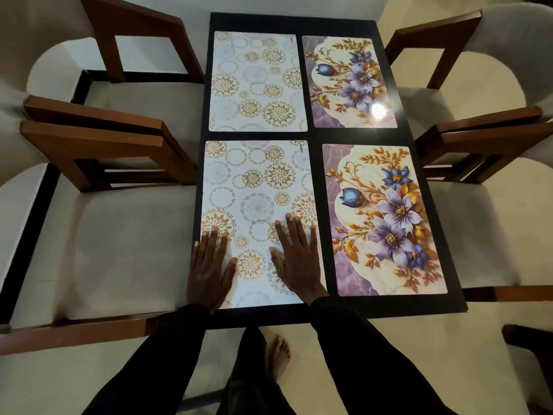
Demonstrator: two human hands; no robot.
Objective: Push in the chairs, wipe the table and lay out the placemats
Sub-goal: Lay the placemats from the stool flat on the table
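Observation:
Several placemats lie flat on the black table (314, 136). The near-left white placemat (257, 190) carries gold circle patterns. My left hand (209, 271) and my right hand (296, 262) both press flat on its near end with straight fingers. A matching white placemat (254, 82) lies at the far left. A purple floral placemat (386, 220) lies at the near right, and another purple floral placemat (350, 82) at the far right. Wooden chairs with pale cushions stand along both long sides.
Two chairs stand on the left, a near-left chair (89, 235) and a far-left chair (134, 55). Two more stand on the right, a near-right chair (493, 220) and a far-right chair (449, 55). A fifth chair's corner (526, 339) shows at the lower right. My bare foot (278, 354) stands on the pale floor.

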